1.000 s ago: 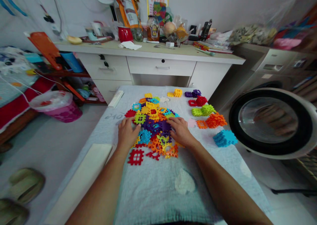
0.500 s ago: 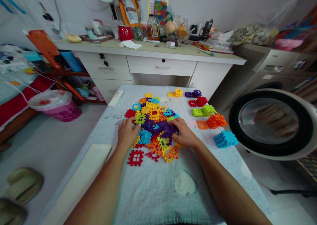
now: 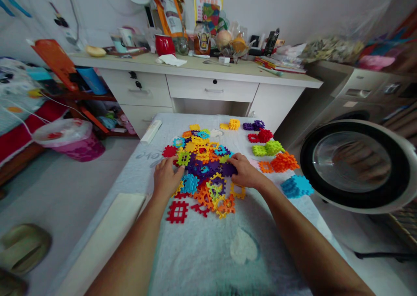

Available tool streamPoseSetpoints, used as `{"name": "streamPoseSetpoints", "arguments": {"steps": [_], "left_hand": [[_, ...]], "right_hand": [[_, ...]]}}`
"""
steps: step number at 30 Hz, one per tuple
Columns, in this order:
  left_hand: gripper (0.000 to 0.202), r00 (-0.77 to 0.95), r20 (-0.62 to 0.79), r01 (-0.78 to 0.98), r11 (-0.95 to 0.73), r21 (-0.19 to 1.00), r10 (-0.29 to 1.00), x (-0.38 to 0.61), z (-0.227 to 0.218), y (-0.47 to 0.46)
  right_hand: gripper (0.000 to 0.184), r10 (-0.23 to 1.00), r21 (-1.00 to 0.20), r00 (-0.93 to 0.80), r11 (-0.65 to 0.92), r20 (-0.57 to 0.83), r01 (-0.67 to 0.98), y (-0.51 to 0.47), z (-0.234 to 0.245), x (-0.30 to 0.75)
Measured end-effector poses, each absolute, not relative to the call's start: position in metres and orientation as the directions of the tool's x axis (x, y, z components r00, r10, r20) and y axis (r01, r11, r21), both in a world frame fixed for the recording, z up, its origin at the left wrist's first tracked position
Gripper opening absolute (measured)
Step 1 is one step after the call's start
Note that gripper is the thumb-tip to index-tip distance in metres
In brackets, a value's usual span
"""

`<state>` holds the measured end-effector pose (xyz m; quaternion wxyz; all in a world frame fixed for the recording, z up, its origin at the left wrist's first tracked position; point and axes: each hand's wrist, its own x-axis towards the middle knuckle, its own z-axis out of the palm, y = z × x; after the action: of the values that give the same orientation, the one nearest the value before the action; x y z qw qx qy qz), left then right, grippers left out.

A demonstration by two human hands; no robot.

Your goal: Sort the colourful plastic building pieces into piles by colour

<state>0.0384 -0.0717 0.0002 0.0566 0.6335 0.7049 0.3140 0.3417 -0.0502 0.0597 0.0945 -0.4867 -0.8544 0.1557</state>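
Note:
A loose heap of colorful notched plastic building pieces lies on the cloth-covered table [image 3: 208,239]. My left hand [image 3: 167,176] rests at the heap's left edge, thumb and fingers apart, beside a green window-shaped piece [image 3: 184,158] and a blue piece [image 3: 189,184]. On the right side, my right hand [image 3: 244,170] pinches a flat purple piece [image 3: 229,169] between thumb and fingers. A yellow square frame [image 3: 238,191] lies just below that hand. Nearer to me are a red window piece [image 3: 177,212] and orange gear-like pieces [image 3: 204,197].
Along the table's right side stand color-sorted groups: yellow [image 3: 233,124], purple [image 3: 258,125], red [image 3: 265,135], green [image 3: 274,148], orange [image 3: 284,161] and blue [image 3: 297,185]. A washing machine's open round door [image 3: 356,165] is at right. A cluttered desk [image 3: 195,65] stands behind.
My right hand has shifted slightly right, and the purple piece has moved with it. The yellow frame below it shows more fully. My left hand has stayed nearly in place.

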Motion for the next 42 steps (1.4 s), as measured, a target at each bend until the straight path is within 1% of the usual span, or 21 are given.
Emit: {"name": "streamPoseSetpoints", "arguments": {"steps": [5,8,11,14,17,19,23,25,27,30,34,42], "left_hand": [[0.034,-0.185,0.313,0.863,0.002,0.505,0.932,0.038,0.0,-0.071],[0.035,-0.197,0.31,0.865,0.016,0.502,0.93,0.038,-0.001,-0.071],[0.035,-0.197,0.319,0.868,0.014,0.496,0.927,0.038,-0.002,-0.072],[0.037,-0.183,0.318,0.873,0.005,0.489,0.93,0.037,-0.002,-0.072],[0.037,-0.171,0.32,0.874,-0.006,0.485,0.932,0.037,-0.001,-0.071],[0.037,-0.171,0.327,0.874,-0.011,0.487,0.929,0.037,-0.001,-0.071],[0.036,-0.167,0.33,0.873,-0.016,0.488,0.929,0.036,-0.002,-0.071],[0.037,-0.161,0.327,0.874,-0.02,0.486,0.931,0.035,-0.003,-0.071],[0.037,-0.158,0.33,0.874,-0.024,0.485,0.931,0.035,-0.003,-0.07],[0.039,-0.145,0.345,0.876,-0.041,0.481,0.927,0.034,-0.004,-0.07],[0.038,-0.137,0.36,0.873,-0.059,0.484,0.923,0.033,-0.004,-0.07],[0.037,-0.141,0.365,0.873,-0.058,0.483,0.92,0.032,-0.008,-0.07]], "right_hand": [[0.041,0.874,-0.298,-0.486,0.468,0.016,0.832,-0.053,0.061,0.337],[0.039,0.871,-0.275,-0.49,0.479,0.036,0.833,-0.052,0.07,0.337],[0.04,0.866,-0.267,-0.492,0.498,0.093,0.825,-0.038,0.093,0.345],[0.042,0.874,-0.223,-0.458,0.484,0.16,0.846,-0.008,0.125,0.364],[0.049,0.901,-0.172,-0.386,0.419,0.196,0.891,0.037,0.15,0.391],[0.053,0.935,-0.124,-0.291,0.32,0.203,0.939,0.069,0.156,0.411],[0.056,0.983,-0.068,-0.06,0.072,0.173,0.995,0.12,0.15,0.445],[0.054,0.991,-0.051,0.016,-0.01,0.133,0.999,0.137,0.143,0.456],[0.052,0.994,-0.032,0.056,-0.053,0.091,0.998,0.15,0.135,0.463],[0.051,0.996,-0.006,0.071,-0.07,0.053,0.998,0.164,0.124,0.468],[0.052,0.995,0.01,0.071,-0.072,0.063,0.997,0.179,0.113,0.47],[0.05,0.998,0.019,0.058,-0.059,0.029,0.998,0.191,0.101,0.471]]}}
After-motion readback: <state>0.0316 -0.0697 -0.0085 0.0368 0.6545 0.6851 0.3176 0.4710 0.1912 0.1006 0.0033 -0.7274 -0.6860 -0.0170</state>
